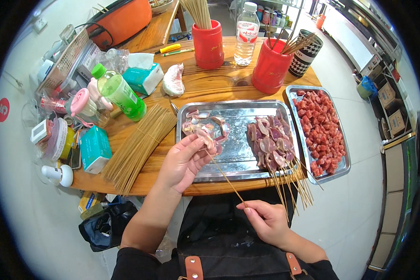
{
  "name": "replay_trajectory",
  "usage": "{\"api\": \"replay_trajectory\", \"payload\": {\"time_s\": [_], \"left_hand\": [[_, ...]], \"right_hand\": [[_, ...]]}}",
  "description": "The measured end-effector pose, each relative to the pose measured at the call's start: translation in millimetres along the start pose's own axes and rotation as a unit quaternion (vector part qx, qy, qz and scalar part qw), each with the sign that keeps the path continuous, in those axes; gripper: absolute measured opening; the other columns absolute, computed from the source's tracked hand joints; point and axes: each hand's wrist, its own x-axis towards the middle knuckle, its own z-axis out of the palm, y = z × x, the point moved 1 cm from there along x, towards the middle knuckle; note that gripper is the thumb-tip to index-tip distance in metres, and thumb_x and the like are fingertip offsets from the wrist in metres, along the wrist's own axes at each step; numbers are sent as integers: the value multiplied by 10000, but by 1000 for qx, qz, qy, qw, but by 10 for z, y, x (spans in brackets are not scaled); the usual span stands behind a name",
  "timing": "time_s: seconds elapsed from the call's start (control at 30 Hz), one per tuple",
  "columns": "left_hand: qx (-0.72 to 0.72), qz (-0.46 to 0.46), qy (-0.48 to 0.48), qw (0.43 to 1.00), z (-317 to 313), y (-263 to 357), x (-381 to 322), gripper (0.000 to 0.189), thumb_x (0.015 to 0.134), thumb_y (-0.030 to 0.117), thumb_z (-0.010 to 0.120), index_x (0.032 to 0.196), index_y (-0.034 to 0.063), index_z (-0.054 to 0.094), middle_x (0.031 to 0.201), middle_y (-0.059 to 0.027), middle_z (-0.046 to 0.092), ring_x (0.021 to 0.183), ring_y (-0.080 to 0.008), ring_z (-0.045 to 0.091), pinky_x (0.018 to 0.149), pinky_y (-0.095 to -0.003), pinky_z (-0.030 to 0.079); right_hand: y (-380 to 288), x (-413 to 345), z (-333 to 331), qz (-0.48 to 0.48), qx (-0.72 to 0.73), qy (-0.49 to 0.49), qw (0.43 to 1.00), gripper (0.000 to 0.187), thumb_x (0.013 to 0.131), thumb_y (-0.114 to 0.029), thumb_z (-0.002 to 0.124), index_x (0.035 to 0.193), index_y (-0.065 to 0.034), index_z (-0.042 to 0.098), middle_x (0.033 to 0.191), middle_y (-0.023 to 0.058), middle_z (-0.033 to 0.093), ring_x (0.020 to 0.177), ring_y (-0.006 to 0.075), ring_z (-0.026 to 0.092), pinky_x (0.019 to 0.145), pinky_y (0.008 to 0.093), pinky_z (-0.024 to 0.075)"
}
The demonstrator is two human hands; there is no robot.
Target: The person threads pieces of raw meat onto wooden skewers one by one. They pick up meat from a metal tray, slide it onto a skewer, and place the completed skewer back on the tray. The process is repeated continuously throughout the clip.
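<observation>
Between the thumb and fingers of my left hand (pixel 183 159) is a piece of raw gizzard meat (pixel 206 140), over the left part of a metal tray (pixel 227 164). My right hand (pixel 266 220) grips the lower end of a bamboo skewer (pixel 227 178), whose upper end reaches the meat at my left fingers. Whether the tip has pierced it is hidden. Loose gizzard pieces (pixel 196 122) lie in the tray's left half. On its right rests a pile of skewered gizzards (pixel 271 140), their sticks (pixel 294 185) jutting past the table's front edge.
A second tray of diced red meat (pixel 320 129) stands at the right. Bundled bamboo skewers (pixel 140 148) lie left of the main tray, near a green bottle (pixel 122 92). Behind are red skewer holders (pixel 208 45), a water bottle (pixel 246 35) and a patterned cup (pixel 304 54).
</observation>
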Motion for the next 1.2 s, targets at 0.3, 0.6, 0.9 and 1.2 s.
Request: {"api": "replay_trajectory", "payload": {"time_s": [0.3, 0.6, 0.9, 1.2], "left_hand": [[37, 48, 29, 998, 145, -65, -96, 173, 922, 188, 566, 1036, 59, 587, 940, -58, 650, 891, -161, 636, 803, -277, 504], [75, 86, 40, 993, 299, -151, -189, 156, 927, 187, 559, 955, 43, 611, 915, -42, 631, 865, -145, 608, 825, -291, 485], [40, -38, 4, 998, 251, -239, -254, 172, 927, 211, 559, 958, 52, 618, 897, -34, 638, 848, -110, 603, 797, -275, 476], [106, -29, -27, 994, 321, -421, -321, 173, 919, 149, 558, 976, -4, 614, 932, -77, 639, 894, -134, 598, 833, -278, 469]], "right_hand": [[142, -26, 38, 51, 2, 16, 999, 123, 884, -69, 582, 959, -9, 658, 652, 57, 605, 531, 77, 543, 504, 216, 428], [233, -97, 133, 71, 69, 41, 994, 124, 892, -63, 572, 963, -8, 658, 661, 34, 602, 546, 54, 523, 506, 204, 416], [163, -34, 158, 13, 15, 21, 1000, 129, 872, -36, 581, 968, -1, 660, 723, 84, 652, 572, 104, 600, 528, 211, 452], [84, 118, 120, 19, 6, 42, 999, 127, 871, -48, 586, 962, -1, 662, 715, 82, 650, 586, 96, 601, 546, 216, 458]]}}
